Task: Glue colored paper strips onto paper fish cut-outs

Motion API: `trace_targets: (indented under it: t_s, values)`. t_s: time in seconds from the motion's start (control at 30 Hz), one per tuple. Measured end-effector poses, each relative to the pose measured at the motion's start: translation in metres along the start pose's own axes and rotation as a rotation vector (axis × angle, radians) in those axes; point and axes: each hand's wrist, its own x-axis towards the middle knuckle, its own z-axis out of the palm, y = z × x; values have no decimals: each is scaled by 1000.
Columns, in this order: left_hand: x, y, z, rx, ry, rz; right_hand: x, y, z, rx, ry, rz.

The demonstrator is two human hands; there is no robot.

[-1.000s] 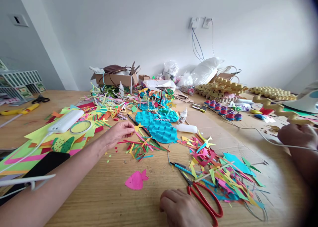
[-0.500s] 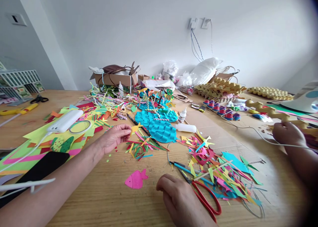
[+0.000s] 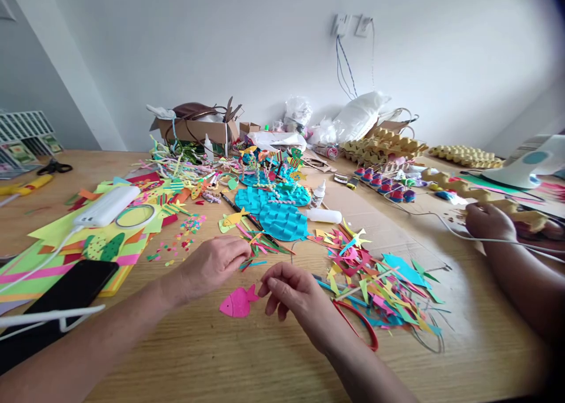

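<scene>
My left hand is closed, its fingertips bent down beside a pile of thin coloured paper strips; whatever lies under them is hidden. My right hand has thumb and forefinger drawn together just right of the tail of a pink paper fish. Anything in that pinch is too small to make out. The fish lies flat on the wooden table, with a drawn eye and gill line. Beyond my left hand, a yellow paper fish rests by a pen. Red-handled scissors lie partly behind my right forearm.
A blue woven-paper piece stands mid-table beside white glue bottles. Paper scraps spread to the right. A phone and white power bank lie left. Another person's hand touches an egg-carton strip at right; a cable crosses there.
My left hand has let go of the yellow fish, now lying by the pen, and has come nearer. My right hand has moved up and left, to the pink fish's tail. The view has tilted slightly.
</scene>
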Motion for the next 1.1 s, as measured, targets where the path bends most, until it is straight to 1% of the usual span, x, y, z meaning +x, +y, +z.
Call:
trace_targets:
  t_s: [0.1,0.2,0.23,0.3,0.4,0.5,0.63,0.73,0.8,0.9,1.0,1.1]
  values:
    - [5,-23,-3,88,-17,-80,3,-2,-7,-418,90,-126]
    - [12,-49,0,108,-25,-116,9,-4,-12,-837,181,-273]
    - [13,-56,3,116,-23,-127,10,-3,-13,-923,205,-300]
    - [16,-69,9,130,-30,-142,14,1,-13,-1018,239,-328]
    - [17,-79,15,150,-52,-146,17,10,-12,-1058,246,-351]
    - [17,-79,13,167,-61,-143,18,17,-14,-1042,241,-381]
    - [18,-68,6,177,-65,-140,17,19,-20,-995,286,-419]
    - [23,-55,6,161,-89,-113,17,18,-22,-986,307,-420]
    - [28,-48,9,155,-108,-95,17,18,-23,-985,311,-419]
    - [36,-42,20,179,-128,-98,17,18,-23,-992,306,-400]
    - [42,-41,29,225,-121,-139,17,19,-24,-1000,304,-380]
    - [46,-43,30,264,-107,-180,18,19,-25,-1008,305,-361]
